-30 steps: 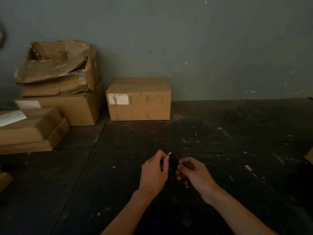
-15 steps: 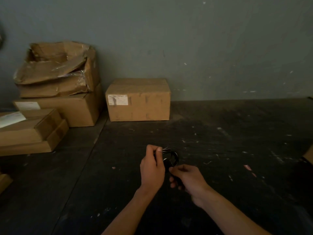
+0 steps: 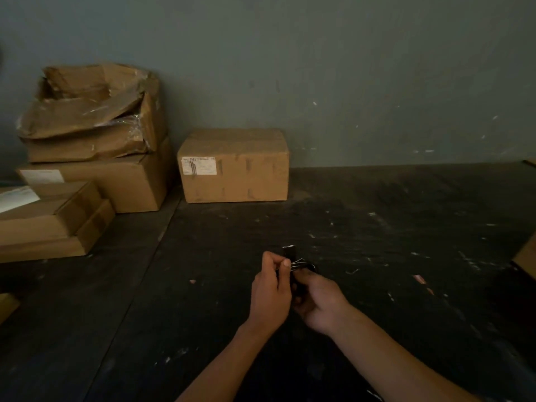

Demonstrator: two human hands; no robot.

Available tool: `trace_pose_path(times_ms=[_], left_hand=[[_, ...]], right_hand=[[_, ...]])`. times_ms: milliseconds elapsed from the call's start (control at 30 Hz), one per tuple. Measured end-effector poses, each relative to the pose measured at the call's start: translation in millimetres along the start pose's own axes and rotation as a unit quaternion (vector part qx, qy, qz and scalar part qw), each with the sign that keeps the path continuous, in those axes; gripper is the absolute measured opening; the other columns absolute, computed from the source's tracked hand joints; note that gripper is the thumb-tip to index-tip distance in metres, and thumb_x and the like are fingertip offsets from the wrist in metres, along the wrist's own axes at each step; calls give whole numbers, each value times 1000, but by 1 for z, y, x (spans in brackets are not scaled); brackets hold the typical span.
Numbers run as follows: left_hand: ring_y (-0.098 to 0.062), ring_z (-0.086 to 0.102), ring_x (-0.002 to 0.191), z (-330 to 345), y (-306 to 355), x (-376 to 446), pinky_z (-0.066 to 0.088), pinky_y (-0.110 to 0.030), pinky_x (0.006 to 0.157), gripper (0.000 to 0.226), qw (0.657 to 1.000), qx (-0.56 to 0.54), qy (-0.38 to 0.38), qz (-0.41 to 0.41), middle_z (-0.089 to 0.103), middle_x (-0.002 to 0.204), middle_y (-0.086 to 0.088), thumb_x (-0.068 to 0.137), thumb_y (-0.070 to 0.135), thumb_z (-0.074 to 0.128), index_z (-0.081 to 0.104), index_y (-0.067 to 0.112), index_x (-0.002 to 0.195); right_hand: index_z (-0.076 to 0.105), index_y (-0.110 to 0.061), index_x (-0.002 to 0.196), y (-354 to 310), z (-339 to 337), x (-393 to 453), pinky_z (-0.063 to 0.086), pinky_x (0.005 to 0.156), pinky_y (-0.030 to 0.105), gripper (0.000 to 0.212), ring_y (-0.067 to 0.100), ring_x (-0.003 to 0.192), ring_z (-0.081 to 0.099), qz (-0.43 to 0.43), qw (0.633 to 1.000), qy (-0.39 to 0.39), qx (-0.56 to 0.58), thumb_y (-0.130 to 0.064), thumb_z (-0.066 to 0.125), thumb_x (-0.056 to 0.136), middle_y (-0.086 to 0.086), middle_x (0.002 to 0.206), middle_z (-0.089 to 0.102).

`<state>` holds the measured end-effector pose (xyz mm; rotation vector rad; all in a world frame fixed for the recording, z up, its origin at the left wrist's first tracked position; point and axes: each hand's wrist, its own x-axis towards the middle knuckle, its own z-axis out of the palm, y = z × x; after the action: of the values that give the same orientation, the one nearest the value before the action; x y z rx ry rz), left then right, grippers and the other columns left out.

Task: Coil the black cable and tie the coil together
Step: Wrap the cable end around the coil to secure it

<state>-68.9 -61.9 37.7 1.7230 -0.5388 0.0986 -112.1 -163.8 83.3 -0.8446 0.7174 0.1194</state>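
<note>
The black cable (image 3: 301, 274) is a small dark coil held between both hands above the dark floor, mostly hidden by fingers. A black end piece with a white tip (image 3: 289, 251) sticks up above the hands. Thin pale strands (image 3: 298, 264) cross the coil near my thumb. My left hand (image 3: 271, 291) pinches the coil from the left with thumb and fingers closed. My right hand (image 3: 319, 303) cups the coil from below and the right, fingers curled around it.
A sealed cardboard box (image 3: 233, 165) stands against the grey wall behind the hands. Several stacked and crushed boxes (image 3: 92, 132) fill the left side. Another box corner (image 3: 526, 256) shows at the right edge. The dark floor (image 3: 391, 242) is scuffed and speckled.
Both hands have shifted slightly; my right hand has come up closer under the coil, and the cable's end piece now stands up above my left fingers.
</note>
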Motion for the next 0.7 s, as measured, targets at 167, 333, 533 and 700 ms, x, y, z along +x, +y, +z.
trace_pose_path(times_ms=[167, 333, 533, 700], left_hand=[[-5, 69, 87, 3, -3, 0, 56, -19, 67, 19, 996, -70, -21, -56, 67, 100, 0, 101, 22, 45, 42, 22, 120], [-3, 66, 72, 5, -1, 3, 52, -13, 58, 13, 996, -57, -28, -70, 66, 84, 0, 102, 22, 45, 57, 21, 97], [0, 55, 62, 4, -11, 2, 50, -17, 59, 12, 995, -31, 23, -92, 62, 78, 0, 101, 20, 49, 58, 19, 92], [-2, 62, 70, 3, -11, -3, 52, -14, 63, 11, 997, 2, -2, -77, 64, 84, 1, 101, 17, 49, 57, 21, 94]], right_hand=[[67, -8, 109, -4, -4, -1, 54, 73, 40, 19, 27, 92, 66, 5, 999, 5, 40, -7, 57, 92, 18, 107, 70], [66, -7, 110, -5, -8, 0, 46, 56, 33, 20, 21, 74, 58, -5, 1000, -2, 27, -7, 54, 94, 14, 104, 67], [70, -10, 105, -10, -16, -9, 48, 61, 28, 16, 18, 75, 56, -25, 984, -28, -173, -11, 59, 93, 10, 97, 66], [62, -17, 106, -13, -20, -14, 50, 67, 30, 16, 18, 75, 58, -148, 961, 4, -233, -9, 60, 92, 9, 94, 64]])
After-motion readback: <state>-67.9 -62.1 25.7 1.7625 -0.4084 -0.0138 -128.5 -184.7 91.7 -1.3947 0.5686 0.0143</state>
